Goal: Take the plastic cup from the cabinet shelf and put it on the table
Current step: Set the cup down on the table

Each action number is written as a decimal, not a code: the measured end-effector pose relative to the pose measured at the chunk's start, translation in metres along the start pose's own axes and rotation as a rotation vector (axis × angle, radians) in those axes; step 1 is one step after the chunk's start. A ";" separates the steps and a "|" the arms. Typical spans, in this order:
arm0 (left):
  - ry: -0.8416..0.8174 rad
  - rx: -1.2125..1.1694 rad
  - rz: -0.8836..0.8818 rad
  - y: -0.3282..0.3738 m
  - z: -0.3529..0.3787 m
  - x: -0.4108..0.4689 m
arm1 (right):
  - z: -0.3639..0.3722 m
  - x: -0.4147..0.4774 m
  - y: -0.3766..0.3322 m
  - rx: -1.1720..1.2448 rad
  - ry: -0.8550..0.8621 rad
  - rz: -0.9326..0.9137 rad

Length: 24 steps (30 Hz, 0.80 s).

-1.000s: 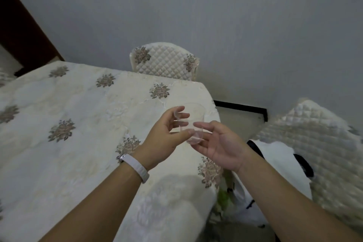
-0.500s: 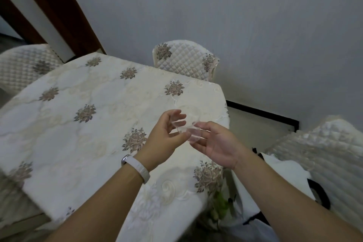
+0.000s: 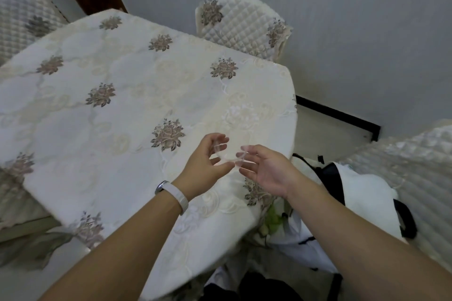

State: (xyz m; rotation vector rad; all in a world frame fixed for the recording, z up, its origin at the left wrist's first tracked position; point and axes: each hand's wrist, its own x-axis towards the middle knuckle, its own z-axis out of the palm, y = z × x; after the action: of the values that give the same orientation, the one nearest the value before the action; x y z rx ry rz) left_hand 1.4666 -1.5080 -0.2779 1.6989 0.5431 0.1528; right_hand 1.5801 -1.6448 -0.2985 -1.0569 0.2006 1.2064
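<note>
- Your left hand [image 3: 205, 161] has its fingers curled on the left side of the clear plastic cup [image 3: 228, 153], thumb under it.
- Your right hand [image 3: 265, 170] is half open, fingertips touching the cup's right side; firm grip or not, can't tell.
- Cup is up in the air between both hands, over the tabletop [image 3: 117, 115] near its right edge, not set down.
- White band [image 3: 175, 193] on your left wrist.
- Quilted chair [image 3: 244, 27] beyond the tabletop's far edge.
</note>
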 end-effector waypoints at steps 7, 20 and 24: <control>0.036 0.043 -0.090 -0.070 -0.004 0.000 | -0.011 0.035 0.039 -0.086 0.026 0.093; 0.131 -0.020 -0.126 -0.118 -0.006 -0.012 | -0.011 0.068 0.080 -0.143 0.088 0.077; 0.119 -0.056 -0.137 -0.118 -0.005 -0.013 | -0.014 0.069 0.085 -0.157 0.113 0.052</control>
State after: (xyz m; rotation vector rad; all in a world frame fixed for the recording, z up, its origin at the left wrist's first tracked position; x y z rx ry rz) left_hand 1.4216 -1.4973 -0.3871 1.5998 0.7356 0.1694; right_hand 1.5428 -1.6120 -0.3972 -1.2648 0.2253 1.2254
